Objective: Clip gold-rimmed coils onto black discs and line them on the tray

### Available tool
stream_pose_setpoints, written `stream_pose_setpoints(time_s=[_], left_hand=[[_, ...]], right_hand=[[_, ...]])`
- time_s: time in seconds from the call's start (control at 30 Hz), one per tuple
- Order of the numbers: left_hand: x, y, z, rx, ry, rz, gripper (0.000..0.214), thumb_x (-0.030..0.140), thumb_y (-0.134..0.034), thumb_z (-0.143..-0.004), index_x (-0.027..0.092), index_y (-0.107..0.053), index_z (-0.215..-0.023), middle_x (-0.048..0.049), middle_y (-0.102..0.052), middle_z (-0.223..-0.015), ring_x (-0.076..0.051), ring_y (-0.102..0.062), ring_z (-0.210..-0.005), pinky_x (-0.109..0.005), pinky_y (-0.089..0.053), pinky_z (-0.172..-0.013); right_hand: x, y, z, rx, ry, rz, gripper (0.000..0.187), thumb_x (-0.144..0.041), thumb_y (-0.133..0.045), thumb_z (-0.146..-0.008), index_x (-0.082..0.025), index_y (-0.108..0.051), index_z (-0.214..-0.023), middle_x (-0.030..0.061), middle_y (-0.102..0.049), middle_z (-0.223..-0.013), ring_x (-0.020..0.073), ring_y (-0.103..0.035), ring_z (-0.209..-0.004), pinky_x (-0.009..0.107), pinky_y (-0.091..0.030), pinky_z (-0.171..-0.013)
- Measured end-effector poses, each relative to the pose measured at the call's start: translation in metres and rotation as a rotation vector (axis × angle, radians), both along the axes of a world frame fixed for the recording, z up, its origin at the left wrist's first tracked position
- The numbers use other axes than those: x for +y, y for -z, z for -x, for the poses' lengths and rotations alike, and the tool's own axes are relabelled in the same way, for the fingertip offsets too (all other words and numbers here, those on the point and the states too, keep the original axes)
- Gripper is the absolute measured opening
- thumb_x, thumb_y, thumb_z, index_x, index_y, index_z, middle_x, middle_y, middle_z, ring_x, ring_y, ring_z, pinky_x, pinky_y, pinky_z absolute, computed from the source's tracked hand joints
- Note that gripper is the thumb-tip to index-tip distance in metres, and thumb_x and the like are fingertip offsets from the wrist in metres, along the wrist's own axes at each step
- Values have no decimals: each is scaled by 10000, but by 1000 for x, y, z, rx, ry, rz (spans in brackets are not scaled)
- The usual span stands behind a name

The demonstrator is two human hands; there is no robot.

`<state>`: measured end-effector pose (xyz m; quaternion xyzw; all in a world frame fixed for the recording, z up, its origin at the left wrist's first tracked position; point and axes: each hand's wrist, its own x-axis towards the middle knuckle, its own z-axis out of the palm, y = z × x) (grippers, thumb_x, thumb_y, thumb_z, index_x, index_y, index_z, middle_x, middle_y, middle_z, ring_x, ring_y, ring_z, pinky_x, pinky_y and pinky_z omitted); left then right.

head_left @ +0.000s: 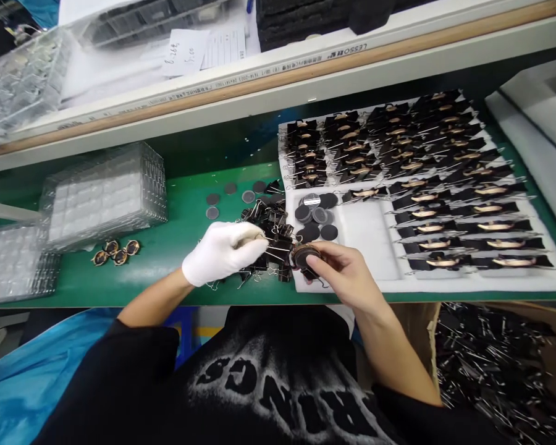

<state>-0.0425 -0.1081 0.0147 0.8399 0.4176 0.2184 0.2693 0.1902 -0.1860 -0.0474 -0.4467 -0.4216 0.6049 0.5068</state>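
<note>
My left hand (225, 250), in a white glove, pinches the wire handles of a black binder clip (282, 252). Bare fingers of my right hand (349, 275) grip a round gold-rimmed watch case (301, 250) with a black disc against it, thumb on top. Clip and case meet between the two hands; whether the clip's jaws are on the rim is hard to see. Under and behind my hands lies a heap of loose binder clips (264, 213). Dark round discs (319, 215) are piled on the white foam tray (370, 238) beside my right hand.
Rows of clipped gold-rimmed pieces (430, 228) fill much of the tray. Several loose cases (115, 252) lie left, near stacked clear plastic trays (104, 198). A shelf edge (259, 80) crosses above the green bench (176, 247). A box of clips (495, 364) stands below right.
</note>
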Motion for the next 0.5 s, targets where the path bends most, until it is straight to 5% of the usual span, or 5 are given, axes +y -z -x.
stream_pose_setpoints(time_s=[0.2,0.5], left_hand=[[4,-3,-7,111,156,30,256,344,-584,-954,180,-721,-814,41,-641,-614,-63,-514,-532,-198,-404,-549],[4,-1,-24,64,173,150,316,372,-551,-981,178,-702,-783,53,-596,-540,-67,-489,-492,-208,-402,-535]], right_hand=[[4,-6,-14,-101,-95,-38,168,-356,-812,-851,-201,-832,-912,40,-759,-824,146,-625,-629,260,-512,-549],[3,-13,-22,-211,-177,-57,167,-334,-725,-889,-186,-800,-870,11,-699,-719,132,-570,-593,244,-452,-519]])
